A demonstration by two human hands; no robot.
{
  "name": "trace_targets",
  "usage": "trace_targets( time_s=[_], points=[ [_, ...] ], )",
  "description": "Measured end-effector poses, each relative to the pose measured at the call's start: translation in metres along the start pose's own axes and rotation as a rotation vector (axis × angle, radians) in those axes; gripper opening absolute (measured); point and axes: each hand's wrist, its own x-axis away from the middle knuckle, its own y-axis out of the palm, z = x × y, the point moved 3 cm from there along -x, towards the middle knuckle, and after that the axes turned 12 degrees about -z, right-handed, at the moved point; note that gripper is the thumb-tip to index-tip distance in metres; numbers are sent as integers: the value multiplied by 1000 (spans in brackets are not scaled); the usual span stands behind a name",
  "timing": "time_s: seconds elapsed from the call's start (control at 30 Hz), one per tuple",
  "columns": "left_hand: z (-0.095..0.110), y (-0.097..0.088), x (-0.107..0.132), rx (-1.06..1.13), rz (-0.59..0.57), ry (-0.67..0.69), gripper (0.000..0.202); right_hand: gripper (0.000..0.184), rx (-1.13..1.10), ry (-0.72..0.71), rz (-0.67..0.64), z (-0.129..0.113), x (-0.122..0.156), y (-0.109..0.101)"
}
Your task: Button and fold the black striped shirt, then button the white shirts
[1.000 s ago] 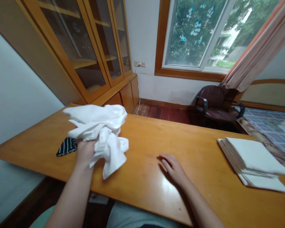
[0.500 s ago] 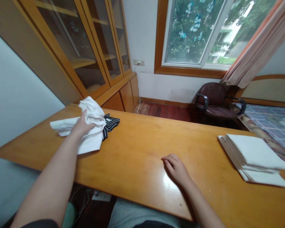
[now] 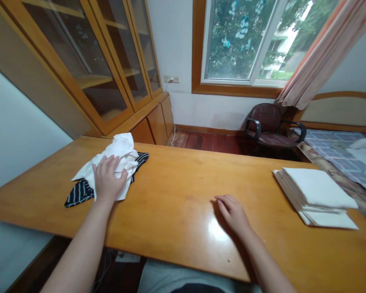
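Observation:
My left hand (image 3: pixel 107 181) lies on a crumpled white cloth (image 3: pixel 117 156) at the left of the wooden table (image 3: pixel 183 191), fingers spread flat over it. A black cloth with white stripes (image 3: pixel 79 192) pokes out from under the white one on both sides. My right hand (image 3: pixel 233 213) rests palm down on the bare table top near the middle, fingers stretched out, holding nothing.
A stack of folded white cloths (image 3: pixel 315 195) sits at the table's right end. Beyond the table are a glass-door wooden cabinet (image 3: pixel 110 69), a dark armchair (image 3: pixel 270 128) under the window, and a bed (image 3: pixel 347 150) at the right.
My left hand carried the white cloth from above the table to the far left, set it down over the striped cloth and now lies flat on it. My right hand stayed put.

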Motion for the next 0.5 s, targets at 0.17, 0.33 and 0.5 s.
trace_targets(
  time_s=[0.17, 0.33, 0.5],
  points=[
    [73, 12, 35, 186, -5, 185, 18, 30, 385, 111, 419, 41, 19, -87],
    [129, 57, 57, 394, -216, 253, 19, 51, 745, 320, 594, 99, 47, -171],
    [148, 97, 67, 455, -306, 292, 21, 58, 875, 650, 413, 146, 78, -190]
  ],
)
